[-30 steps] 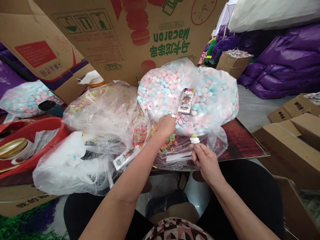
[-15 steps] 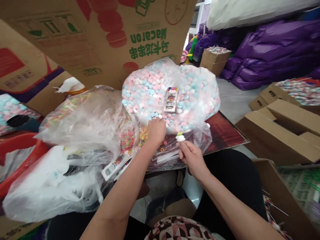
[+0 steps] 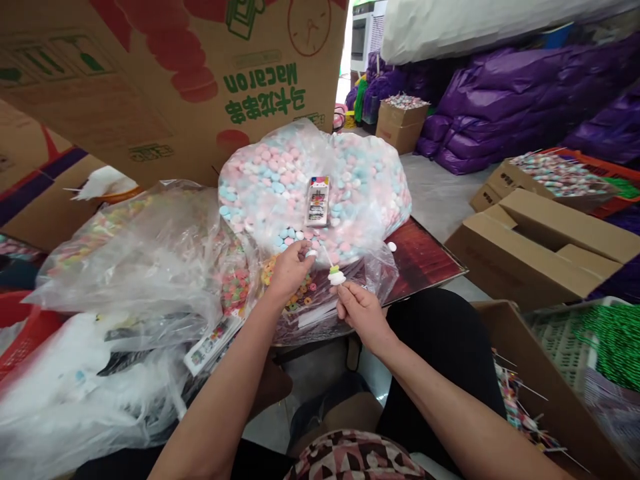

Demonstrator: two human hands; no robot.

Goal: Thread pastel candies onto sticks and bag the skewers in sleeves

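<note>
My right hand (image 3: pixel 361 311) is closed on a thin stick (image 3: pixel 327 259) that carries a green and a white candy piece (image 3: pixel 337 276). My left hand (image 3: pixel 290 268) pinches a small white candy piece (image 3: pixel 311 253) close to the stick's tip. Both hands hover at the near edge of a large clear bag of pink, blue and white candies (image 3: pixel 280 173). A small printed card (image 3: pixel 318 201) lies on top of that bag. Colourful ring candies (image 3: pixel 300 299) lie in plastic under my left hand.
A big "Macaron" cardboard box (image 3: pixel 190 73) stands behind the bags. More clear bags (image 3: pixel 135 253) and a white bag (image 3: pixel 85 373) lie at the left. Cardboard boxes (image 3: pixel 540 247) and purple sacks (image 3: pixel 505 100) fill the right. A box with finished sticks (image 3: pixel 520 407) sits by my right knee.
My left hand has drawn back from the candy bag with a white piece pinched in it and come close to the stick. The view has swung to the right.
</note>
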